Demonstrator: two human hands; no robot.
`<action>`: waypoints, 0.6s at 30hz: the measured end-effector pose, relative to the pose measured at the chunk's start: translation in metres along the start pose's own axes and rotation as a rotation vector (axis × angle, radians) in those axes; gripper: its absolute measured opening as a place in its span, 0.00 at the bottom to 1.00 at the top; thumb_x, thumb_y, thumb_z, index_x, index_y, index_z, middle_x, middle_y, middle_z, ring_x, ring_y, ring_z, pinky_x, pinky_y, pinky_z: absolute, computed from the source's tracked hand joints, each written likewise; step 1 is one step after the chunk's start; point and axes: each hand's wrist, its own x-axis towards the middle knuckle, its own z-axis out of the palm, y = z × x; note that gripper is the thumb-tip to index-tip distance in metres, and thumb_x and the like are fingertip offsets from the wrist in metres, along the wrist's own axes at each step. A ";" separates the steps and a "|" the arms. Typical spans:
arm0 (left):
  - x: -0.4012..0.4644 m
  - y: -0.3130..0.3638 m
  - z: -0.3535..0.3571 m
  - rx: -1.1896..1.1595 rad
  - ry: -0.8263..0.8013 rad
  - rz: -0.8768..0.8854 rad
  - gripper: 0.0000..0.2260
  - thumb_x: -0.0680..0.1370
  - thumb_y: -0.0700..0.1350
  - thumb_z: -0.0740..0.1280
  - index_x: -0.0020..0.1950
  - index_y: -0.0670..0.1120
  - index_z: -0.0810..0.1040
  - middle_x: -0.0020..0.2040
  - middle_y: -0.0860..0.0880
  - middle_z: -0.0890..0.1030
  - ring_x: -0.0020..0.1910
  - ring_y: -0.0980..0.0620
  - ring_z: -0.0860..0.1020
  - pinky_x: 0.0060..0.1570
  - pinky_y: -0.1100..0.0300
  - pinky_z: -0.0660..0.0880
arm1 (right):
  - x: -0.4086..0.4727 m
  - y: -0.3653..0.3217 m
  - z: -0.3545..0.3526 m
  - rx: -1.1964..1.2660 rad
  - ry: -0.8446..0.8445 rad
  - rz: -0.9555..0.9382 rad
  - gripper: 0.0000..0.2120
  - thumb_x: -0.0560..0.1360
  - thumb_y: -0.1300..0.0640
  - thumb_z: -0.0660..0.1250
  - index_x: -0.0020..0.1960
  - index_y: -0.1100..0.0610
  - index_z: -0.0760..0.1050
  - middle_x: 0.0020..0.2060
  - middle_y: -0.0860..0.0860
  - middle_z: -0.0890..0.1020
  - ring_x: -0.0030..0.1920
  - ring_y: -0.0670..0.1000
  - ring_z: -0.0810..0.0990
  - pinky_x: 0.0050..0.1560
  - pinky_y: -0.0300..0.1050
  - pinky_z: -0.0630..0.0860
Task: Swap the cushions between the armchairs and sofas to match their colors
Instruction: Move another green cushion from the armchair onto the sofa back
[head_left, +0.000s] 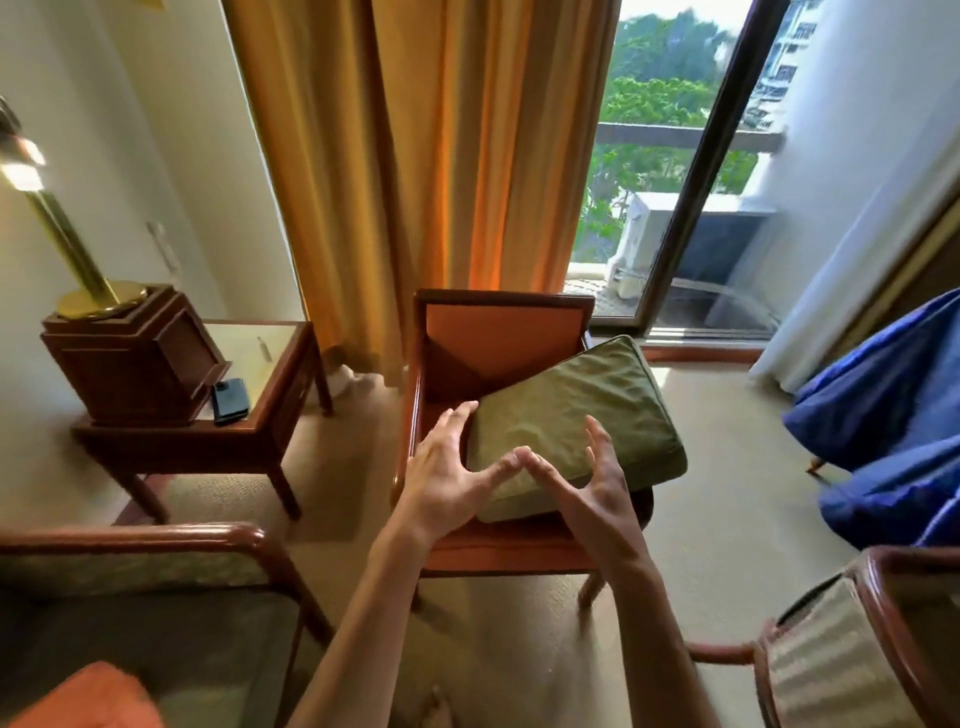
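Nearest us, at the lower left and well behind our fingers, an orange cushion (88, 699) lies on the dark seat of a green armchair (156, 566) with a rounded wooden arm. At the lower right, also behind our fingers, we see the wooden arm and striped side of a second armchair (831, 654).

Our left hand (447, 475) and right hand (597, 480) reach forward with fingers spread and straight, gripping nothing; the thumb tips nearly meet. Whether the left fingertips touch the cushion's edge, we cannot tell.

Just beyond and beneath our fingers, a green cushion (576, 415) lies askew on the orange armchair (498, 332), its far right corner hanging out over the chair's right side. Left of our left fingers, the chair's wooden arm rail runs close by, and part of the bare seat shows beyond them.

Well to the left of our fingers stands a side table (280, 374) carrying a wooden box (135, 358) with a brass lamp base (98, 299) on top and a dark phone (229, 400) beside it. To the right of our fingers, blue fabric (883, 410) lies bunched.

Farthest, past our fingertips, orange curtains (441, 156) hang beside a glass door (691, 218) onto a balcony.
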 end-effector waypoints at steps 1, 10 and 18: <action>0.025 -0.001 0.004 0.021 -0.033 -0.005 0.48 0.64 0.80 0.63 0.79 0.58 0.61 0.80 0.50 0.63 0.79 0.52 0.59 0.75 0.42 0.59 | 0.022 0.002 -0.002 -0.022 0.007 0.011 0.51 0.67 0.35 0.75 0.80 0.47 0.52 0.78 0.48 0.60 0.71 0.41 0.59 0.70 0.43 0.62; 0.178 -0.002 0.054 0.126 -0.177 0.023 0.50 0.63 0.80 0.65 0.79 0.57 0.60 0.80 0.47 0.60 0.79 0.49 0.57 0.76 0.42 0.58 | 0.169 0.040 -0.036 -0.135 0.016 0.092 0.58 0.61 0.28 0.73 0.80 0.47 0.49 0.79 0.50 0.55 0.77 0.49 0.58 0.72 0.46 0.62; 0.329 -0.029 0.109 0.147 -0.232 -0.071 0.53 0.58 0.81 0.66 0.78 0.58 0.62 0.80 0.47 0.61 0.79 0.50 0.57 0.76 0.42 0.58 | 0.320 0.101 -0.047 -0.223 -0.046 0.192 0.59 0.58 0.25 0.71 0.80 0.48 0.52 0.79 0.50 0.57 0.77 0.47 0.57 0.75 0.47 0.60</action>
